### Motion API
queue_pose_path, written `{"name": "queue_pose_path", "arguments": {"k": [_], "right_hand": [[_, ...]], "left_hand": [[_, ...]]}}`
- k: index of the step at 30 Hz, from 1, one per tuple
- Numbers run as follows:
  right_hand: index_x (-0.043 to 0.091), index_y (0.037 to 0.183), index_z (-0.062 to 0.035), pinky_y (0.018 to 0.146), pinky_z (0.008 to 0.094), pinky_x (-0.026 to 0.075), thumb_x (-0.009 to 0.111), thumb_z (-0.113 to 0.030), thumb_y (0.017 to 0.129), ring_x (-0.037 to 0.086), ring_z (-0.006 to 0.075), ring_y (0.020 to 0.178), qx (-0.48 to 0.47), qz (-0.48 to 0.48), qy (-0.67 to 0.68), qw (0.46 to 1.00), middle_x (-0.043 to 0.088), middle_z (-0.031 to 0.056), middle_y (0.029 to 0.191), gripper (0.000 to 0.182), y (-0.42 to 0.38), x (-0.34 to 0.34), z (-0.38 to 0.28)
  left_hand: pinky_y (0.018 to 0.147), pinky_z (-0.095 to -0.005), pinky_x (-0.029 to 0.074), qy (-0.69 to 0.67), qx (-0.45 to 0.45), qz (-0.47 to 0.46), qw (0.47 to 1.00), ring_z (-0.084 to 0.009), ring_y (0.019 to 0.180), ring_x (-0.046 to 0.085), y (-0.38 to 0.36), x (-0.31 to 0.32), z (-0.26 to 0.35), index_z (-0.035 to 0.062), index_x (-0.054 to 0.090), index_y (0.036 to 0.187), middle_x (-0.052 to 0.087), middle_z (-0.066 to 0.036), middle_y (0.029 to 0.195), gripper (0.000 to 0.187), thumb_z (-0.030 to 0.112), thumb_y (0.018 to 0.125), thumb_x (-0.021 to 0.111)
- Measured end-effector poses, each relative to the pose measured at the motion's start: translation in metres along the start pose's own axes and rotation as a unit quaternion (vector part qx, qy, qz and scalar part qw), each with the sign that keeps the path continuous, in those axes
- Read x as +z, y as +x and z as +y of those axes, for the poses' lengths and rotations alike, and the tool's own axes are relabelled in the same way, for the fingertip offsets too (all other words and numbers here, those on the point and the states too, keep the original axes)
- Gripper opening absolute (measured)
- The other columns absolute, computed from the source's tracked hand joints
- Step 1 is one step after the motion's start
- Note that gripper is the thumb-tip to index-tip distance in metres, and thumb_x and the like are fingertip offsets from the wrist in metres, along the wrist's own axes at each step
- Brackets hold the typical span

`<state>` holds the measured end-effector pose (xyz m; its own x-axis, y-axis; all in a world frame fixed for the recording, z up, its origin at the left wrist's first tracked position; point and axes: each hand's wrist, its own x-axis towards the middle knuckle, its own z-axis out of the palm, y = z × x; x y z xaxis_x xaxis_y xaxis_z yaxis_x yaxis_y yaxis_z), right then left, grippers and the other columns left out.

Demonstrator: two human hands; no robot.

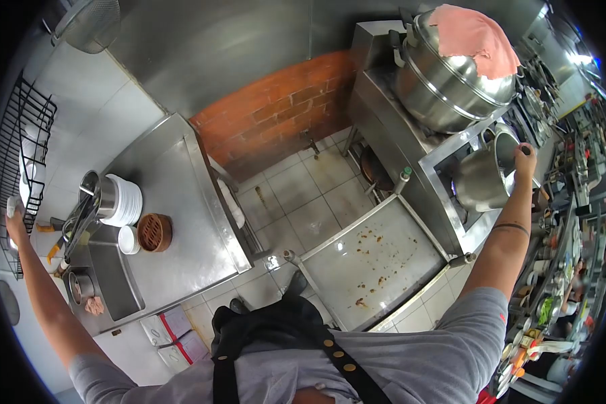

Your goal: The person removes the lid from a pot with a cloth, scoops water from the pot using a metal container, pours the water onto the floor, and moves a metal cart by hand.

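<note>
My right hand [526, 165] is at the far right, closed around the dark handle of a deep steel pot [475, 180]. The pot stands tilted over the stove top, its mouth toward my hand. My left hand [15, 225] reaches out to the far left, beside a black wire rack [20, 145] on the wall. Its fingers are closed around something small and whitish that I cannot make out. Below the rack, on the steel sink counter [188, 222], are a stack of white plates [124, 202], a white bowl [128, 240] and a round brown steamer basket [154, 233].
A large steamer pot [444, 81] with a pink cloth [478, 40] on its lid stands behind the tilted pot. In front of me is a low metal cart [377, 256] with brown food bits on it. A sink basin [118, 283] lies at left, and a strainer [91, 27] hangs above.
</note>
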<state>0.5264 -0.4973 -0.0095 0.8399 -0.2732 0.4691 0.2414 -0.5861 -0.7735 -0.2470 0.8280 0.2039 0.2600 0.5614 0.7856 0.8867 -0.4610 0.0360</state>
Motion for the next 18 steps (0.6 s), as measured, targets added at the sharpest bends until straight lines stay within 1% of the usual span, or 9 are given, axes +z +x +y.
{"name": "queue_pose_path", "arguments": {"k": [4,7,10,11,13,14,15,17,18], "right_hand": [[0.066,0.086,-0.0074,0.057,0.0243,0.043,0.058,0.002,0.071,0.054,0.0093,0.063,0.033,-0.053,-0.005,0.998,0.059,0.0000,0.072,0.019,-0.006,0.011,-0.002],[0.066,0.086,-0.0077,0.057,0.0251,0.043,0.059,0.003,0.069,0.054,0.0096,0.064,0.048,-0.047,0.018,0.998,0.058,0.0004,0.071,0.021,-0.010,0.016,-0.004],[0.066,0.087,-0.0057,0.061,0.0257,0.047,0.063,0.004,0.072,0.058,0.0124,0.067,-0.004,0.103,-0.003,0.995,0.062,0.0034,0.077,0.018,-0.013,0.006,-0.001],[0.066,0.087,-0.0057,0.061,0.0257,0.047,0.063,0.004,0.072,0.058,0.0124,0.067,-0.001,0.104,-0.007,0.995,0.062,0.0034,0.077,0.018,-0.015,-0.002,-0.003],[0.065,0.089,-0.0041,0.063,0.0271,0.049,0.064,0.006,0.073,0.060,0.0151,0.069,0.016,0.196,0.075,0.978,0.064,0.0056,0.082,0.019,-0.013,-0.015,-0.007],[0.065,0.094,-0.0027,0.064,0.0291,0.050,0.065,0.010,0.071,0.061,0.0169,0.071,0.023,0.228,0.155,0.961,0.065,0.0076,0.084,0.026,-0.014,-0.020,-0.014],[0.062,0.097,-0.0021,0.067,0.0302,0.051,0.067,0.015,0.067,0.061,0.0185,0.073,0.073,0.251,0.126,0.957,0.064,0.0090,0.084,0.035,-0.016,-0.032,-0.024],[0.060,0.096,-0.0013,0.069,0.0301,0.052,0.068,0.017,0.065,0.062,0.0200,0.077,0.021,0.271,0.246,0.930,0.064,0.0104,0.085,0.036,-0.002,-0.050,-0.009],[0.059,0.096,-0.0009,0.070,0.0301,0.052,0.068,0.017,0.065,0.063,0.0207,0.080,0.012,0.268,0.252,0.930,0.065,0.0110,0.086,0.037,-0.008,-0.056,-0.021]], "left_hand": [[0.093,-0.0365,0.045,-0.048,-0.012,-0.048,0.998,-0.0263,0.105,0.064,0.001,-0.004,0.001,0.0047,0.064,0.124,0.069,-0.014,0.114,0.056,0.041,0.082,0.062],[0.094,-0.0360,0.045,-0.064,0.009,-0.023,0.998,-0.0255,0.104,0.065,-0.002,-0.005,-0.001,0.0052,0.064,0.124,0.070,-0.013,0.113,0.053,0.040,0.084,0.062],[0.094,-0.0354,0.046,-0.078,-0.003,-0.044,0.996,-0.0245,0.103,0.065,0.000,-0.007,-0.002,0.0029,0.063,0.125,0.070,-0.012,0.114,0.052,0.037,0.085,0.063],[0.093,-0.0354,0.046,-0.066,-0.007,-0.066,0.996,-0.0242,0.103,0.065,0.003,-0.006,-0.001,0.0020,0.062,0.126,0.070,-0.013,0.114,0.053,0.036,0.085,0.063],[0.094,-0.0367,0.046,-0.042,-0.003,-0.072,0.996,-0.0266,0.105,0.064,0.007,-0.006,0.003,0.0045,0.061,0.128,0.069,-0.013,0.115,0.053,0.038,0.086,0.062],[0.094,-0.0374,0.046,-0.025,-0.001,-0.072,0.997,-0.0277,0.106,0.064,0.006,-0.005,0.004,0.0057,0.060,0.129,0.069,-0.013,0.116,0.054,0.039,0.087,0.062],[0.094,-0.0381,0.046,-0.003,0.003,-0.070,0.998,-0.0289,0.107,0.064,0.006,-0.006,0.004,0.0069,0.060,0.130,0.069,-0.014,0.116,0.054,0.040,0.087,0.061],[0.094,-0.0394,0.046,0.039,0.008,-0.070,0.997,-0.0313,0.109,0.063,0.002,-0.010,0.015,0.0093,0.059,0.132,0.068,-0.014,0.118,0.055,0.042,0.088,0.060],[0.094,-0.0401,0.046,0.058,0.012,-0.071,0.996,-0.0324,0.110,0.063,0.003,-0.009,0.018,0.0105,0.058,0.133,0.068,-0.015,0.118,0.055,0.043,0.088,0.059]]}}
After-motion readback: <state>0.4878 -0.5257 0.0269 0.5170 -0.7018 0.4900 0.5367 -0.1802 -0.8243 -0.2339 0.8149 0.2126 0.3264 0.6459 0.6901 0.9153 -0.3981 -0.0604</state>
